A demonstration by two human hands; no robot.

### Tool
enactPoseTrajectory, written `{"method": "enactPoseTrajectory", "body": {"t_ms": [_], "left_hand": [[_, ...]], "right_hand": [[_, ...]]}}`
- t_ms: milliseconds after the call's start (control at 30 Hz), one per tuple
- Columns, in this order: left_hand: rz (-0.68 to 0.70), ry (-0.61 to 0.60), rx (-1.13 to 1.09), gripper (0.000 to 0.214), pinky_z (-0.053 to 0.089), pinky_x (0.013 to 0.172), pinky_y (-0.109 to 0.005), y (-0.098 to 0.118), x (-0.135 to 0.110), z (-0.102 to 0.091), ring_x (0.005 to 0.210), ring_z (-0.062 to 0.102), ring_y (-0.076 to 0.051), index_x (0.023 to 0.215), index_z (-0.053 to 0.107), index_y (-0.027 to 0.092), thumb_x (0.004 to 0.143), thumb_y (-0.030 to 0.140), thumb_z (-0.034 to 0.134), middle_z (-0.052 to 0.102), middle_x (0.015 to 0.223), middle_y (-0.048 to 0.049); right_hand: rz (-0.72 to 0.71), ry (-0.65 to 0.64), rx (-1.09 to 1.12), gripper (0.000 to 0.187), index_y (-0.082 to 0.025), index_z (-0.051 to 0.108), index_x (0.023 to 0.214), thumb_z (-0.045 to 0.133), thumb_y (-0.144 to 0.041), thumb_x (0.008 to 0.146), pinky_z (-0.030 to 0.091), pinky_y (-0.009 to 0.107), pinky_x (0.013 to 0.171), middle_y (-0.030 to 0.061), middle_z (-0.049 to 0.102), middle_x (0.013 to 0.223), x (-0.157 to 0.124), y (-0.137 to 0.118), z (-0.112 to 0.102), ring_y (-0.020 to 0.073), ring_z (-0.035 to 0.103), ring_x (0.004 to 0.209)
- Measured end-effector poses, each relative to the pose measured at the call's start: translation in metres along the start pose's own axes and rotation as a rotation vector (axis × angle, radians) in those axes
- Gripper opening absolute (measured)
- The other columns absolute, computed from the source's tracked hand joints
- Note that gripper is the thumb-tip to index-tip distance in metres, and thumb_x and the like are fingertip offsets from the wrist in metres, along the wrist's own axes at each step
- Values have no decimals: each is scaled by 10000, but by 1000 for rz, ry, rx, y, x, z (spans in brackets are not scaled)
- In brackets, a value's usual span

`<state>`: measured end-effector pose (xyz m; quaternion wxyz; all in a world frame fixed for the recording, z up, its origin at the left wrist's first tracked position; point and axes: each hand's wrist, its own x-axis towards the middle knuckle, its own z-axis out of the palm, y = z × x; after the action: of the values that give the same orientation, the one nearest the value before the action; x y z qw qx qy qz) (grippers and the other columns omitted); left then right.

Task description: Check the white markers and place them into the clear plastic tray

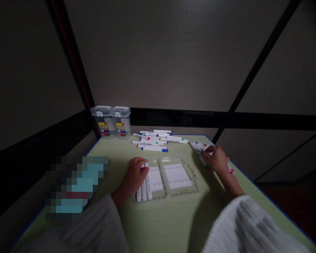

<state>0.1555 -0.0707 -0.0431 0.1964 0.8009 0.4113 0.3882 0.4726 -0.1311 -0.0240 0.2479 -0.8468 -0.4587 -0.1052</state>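
An open clear plastic case [163,192] lies on the table with white paper inserts in both halves. Several white markers [144,191] stand side by side in its left half. My left hand [135,174] is closed at their upper ends, thumb and forefinger around a marker with a purple cap. To the right of the case, my right hand [218,161] bends over another group of white markers [198,151], its fingertips pinched on one of them. Part of that group is hidden beneath the hand.
A loose heap of white markers [154,140] with coloured caps lies at the back of the table [163,225]. Two clear lidded boxes [121,121] stand at the back left. A blurred-out flat object [79,186] rests along the left edge. Walls rise behind the table.
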Motion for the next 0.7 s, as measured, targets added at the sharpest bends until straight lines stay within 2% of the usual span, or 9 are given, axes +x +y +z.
{"method": "enactPoseTrajectory", "body": {"t_ms": [67,233,500,600,700], "left_hand": [[-24,-5,-7,206,452,889,-376,0,1,-2,926,564,-191,865,654,164,700,86,558,604,919,-56],[-76,10,-42,193,460,884,-363,1,4,-4,916,570,-180,846,648,148,701,82,539,592,908,-56],[-181,96,-203,215,510,714,-307,4,8,-12,816,576,-156,820,621,145,682,69,475,580,887,-47],[-228,148,-217,198,498,637,-276,7,10,-17,770,569,-151,791,606,142,676,80,457,578,864,-47],[-220,194,-222,176,479,606,-261,11,10,-21,747,567,-147,755,589,152,673,91,446,585,847,-40]], "right_hand": [[-96,7,73,213,-162,606,786,473,-329,778,392,323,688,100,583,909,-1,-8,4,235,563,822],[-369,-98,259,141,-146,592,738,500,-248,767,390,293,678,78,572,802,2,-38,14,197,537,730],[-497,-195,311,111,-151,655,771,546,-173,772,389,240,664,59,602,803,10,-105,51,155,544,696],[-506,-220,309,88,-155,665,781,580,-167,762,391,243,677,69,607,815,10,-114,64,165,556,726],[-505,-239,309,90,-156,672,805,605,-156,746,393,251,696,77,606,832,9,-112,70,182,562,770]]}}
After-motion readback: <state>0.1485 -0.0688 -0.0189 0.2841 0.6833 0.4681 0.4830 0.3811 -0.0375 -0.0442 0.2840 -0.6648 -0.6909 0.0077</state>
